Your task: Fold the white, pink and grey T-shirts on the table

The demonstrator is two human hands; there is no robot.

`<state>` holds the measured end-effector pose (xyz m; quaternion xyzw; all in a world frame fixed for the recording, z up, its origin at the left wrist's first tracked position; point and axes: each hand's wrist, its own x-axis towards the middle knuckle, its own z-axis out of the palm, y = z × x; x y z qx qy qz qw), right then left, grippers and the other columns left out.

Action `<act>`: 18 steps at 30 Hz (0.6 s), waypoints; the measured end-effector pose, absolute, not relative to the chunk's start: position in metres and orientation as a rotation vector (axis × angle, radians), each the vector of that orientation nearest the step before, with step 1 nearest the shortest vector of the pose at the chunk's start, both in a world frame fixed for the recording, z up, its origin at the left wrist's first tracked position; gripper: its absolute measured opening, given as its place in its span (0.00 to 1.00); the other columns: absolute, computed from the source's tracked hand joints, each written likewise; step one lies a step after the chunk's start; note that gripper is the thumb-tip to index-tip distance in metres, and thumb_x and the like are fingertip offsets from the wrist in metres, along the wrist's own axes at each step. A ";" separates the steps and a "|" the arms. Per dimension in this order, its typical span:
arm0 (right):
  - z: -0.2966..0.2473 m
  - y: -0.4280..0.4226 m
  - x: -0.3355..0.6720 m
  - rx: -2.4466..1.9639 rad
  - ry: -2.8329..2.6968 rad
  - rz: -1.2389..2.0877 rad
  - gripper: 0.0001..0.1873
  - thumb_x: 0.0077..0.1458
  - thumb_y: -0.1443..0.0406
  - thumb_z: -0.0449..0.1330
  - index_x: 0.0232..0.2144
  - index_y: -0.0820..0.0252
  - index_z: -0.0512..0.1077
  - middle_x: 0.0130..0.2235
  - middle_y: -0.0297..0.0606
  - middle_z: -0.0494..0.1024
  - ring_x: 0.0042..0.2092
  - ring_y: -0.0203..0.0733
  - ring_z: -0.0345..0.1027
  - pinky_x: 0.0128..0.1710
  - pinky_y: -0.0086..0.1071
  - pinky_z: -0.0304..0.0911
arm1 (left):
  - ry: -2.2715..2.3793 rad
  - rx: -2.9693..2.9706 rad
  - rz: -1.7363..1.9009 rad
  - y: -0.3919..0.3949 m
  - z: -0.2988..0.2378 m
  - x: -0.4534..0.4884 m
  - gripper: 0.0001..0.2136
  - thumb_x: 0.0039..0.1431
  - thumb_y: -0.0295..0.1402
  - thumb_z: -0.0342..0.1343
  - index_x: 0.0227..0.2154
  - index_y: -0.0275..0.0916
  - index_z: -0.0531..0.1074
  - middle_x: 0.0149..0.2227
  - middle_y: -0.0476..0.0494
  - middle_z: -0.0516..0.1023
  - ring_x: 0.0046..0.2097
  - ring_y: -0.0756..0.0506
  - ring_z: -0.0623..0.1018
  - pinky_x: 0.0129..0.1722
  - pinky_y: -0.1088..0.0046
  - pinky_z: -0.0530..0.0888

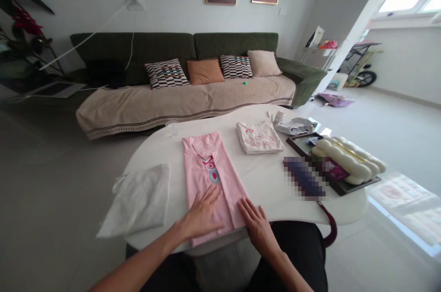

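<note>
A pink shirt (pixel 227 177) lies on the white table (pixel 262 181) in front of me, its sides folded inward into a long strip. Part of a colourful circle print shows between the folded edges below the neckline. My left hand (pixel 205 211) rests over the lower middle of the shirt, fingers spread. Along the shirt's lower right edge lies my right hand (pixel 255 223), flat with fingers stretched out. Neither hand grips anything. A folded white shirt (pixel 260 138) with a rainbow print sits farther back to the right.
At the table's left, a crumpled white cloth or bag (pixel 144 200) hangs over the edge. On the right are a dark tray (pixel 339 188) bearing a cream puffy object (pixel 347 158), a blurred dark item (pixel 305 178) with a strap, and a silvery wrapper (pixel 296 125). A green sofa (pixel 138 53) stands behind.
</note>
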<state>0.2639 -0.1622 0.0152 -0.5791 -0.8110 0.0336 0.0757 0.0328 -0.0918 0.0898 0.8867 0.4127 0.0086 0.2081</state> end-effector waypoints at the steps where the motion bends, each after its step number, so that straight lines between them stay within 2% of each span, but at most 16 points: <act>1: 0.015 -0.163 0.265 -1.714 -2.422 0.089 0.39 0.45 0.80 0.42 0.61 0.56 0.45 0.62 0.35 0.50 0.62 0.43 0.39 0.56 0.48 0.47 | 1.159 2.453 -0.015 -0.117 0.082 0.026 0.42 0.45 0.50 0.56 0.61 0.42 0.44 0.63 0.39 0.43 0.63 0.36 0.42 0.57 0.49 0.48; 3: 0.016 -0.167 0.266 -1.648 -2.415 0.075 0.35 0.49 0.78 0.43 0.60 0.57 0.50 0.60 0.37 0.55 0.61 0.45 0.44 0.54 0.46 0.49 | 1.255 2.434 -0.047 -0.154 0.063 0.013 0.40 0.47 0.39 0.58 0.61 0.43 0.43 0.64 0.42 0.41 0.63 0.37 0.42 0.58 0.51 0.48; 4: 0.017 -0.169 0.267 -1.604 -2.418 0.074 0.33 0.50 0.78 0.43 0.59 0.58 0.52 0.59 0.39 0.57 0.60 0.46 0.46 0.54 0.45 0.51 | 1.313 2.436 -0.042 -0.166 0.055 0.008 0.38 0.48 0.31 0.55 0.61 0.44 0.43 0.64 0.43 0.41 0.63 0.38 0.42 0.58 0.52 0.48; 6: 0.020 -0.174 0.268 -1.519 -2.425 0.081 0.29 0.53 0.76 0.44 0.57 0.60 0.57 0.57 0.42 0.61 0.58 0.46 0.50 0.52 0.43 0.53 | 1.395 2.449 -0.006 -0.179 0.041 0.002 0.38 0.46 0.17 0.47 0.61 0.46 0.44 0.63 0.48 0.43 0.63 0.42 0.43 0.59 0.54 0.47; 8: 0.028 -0.179 0.268 -1.462 -2.427 0.105 0.26 0.54 0.76 0.45 0.55 0.60 0.60 0.55 0.43 0.64 0.56 0.47 0.53 0.51 0.42 0.54 | 1.417 2.446 0.038 -0.184 0.034 -0.001 0.41 0.41 0.11 0.40 0.60 0.48 0.45 0.63 0.51 0.45 0.63 0.45 0.45 0.60 0.56 0.47; 11: 0.049 -0.191 0.269 -1.410 -2.444 0.231 0.22 0.55 0.74 0.46 0.52 0.58 0.63 0.53 0.42 0.67 0.52 0.45 0.58 0.48 0.39 0.57 | 1.373 2.401 0.037 -0.191 0.041 -0.002 0.42 0.39 0.10 0.37 0.60 0.48 0.46 0.62 0.52 0.47 0.63 0.46 0.46 0.60 0.56 0.49; 14: 0.077 -0.208 0.268 -1.389 -2.482 0.496 0.17 0.56 0.72 0.47 0.43 0.57 0.69 0.44 0.40 0.73 0.45 0.41 0.63 0.44 0.35 0.58 | 1.226 2.328 -0.083 -0.207 0.067 -0.008 0.40 0.41 0.12 0.38 0.60 0.48 0.47 0.62 0.52 0.47 0.63 0.46 0.48 0.59 0.57 0.52; 18: 0.116 -0.230 0.270 -1.335 -2.529 0.913 0.15 0.53 0.74 0.47 0.32 0.57 0.72 0.32 0.36 0.75 0.37 0.37 0.66 0.38 0.28 0.59 | 0.939 2.185 -0.255 -0.222 0.122 -0.022 0.35 0.44 0.16 0.41 0.58 0.45 0.53 0.61 0.50 0.53 0.61 0.47 0.55 0.58 0.67 0.56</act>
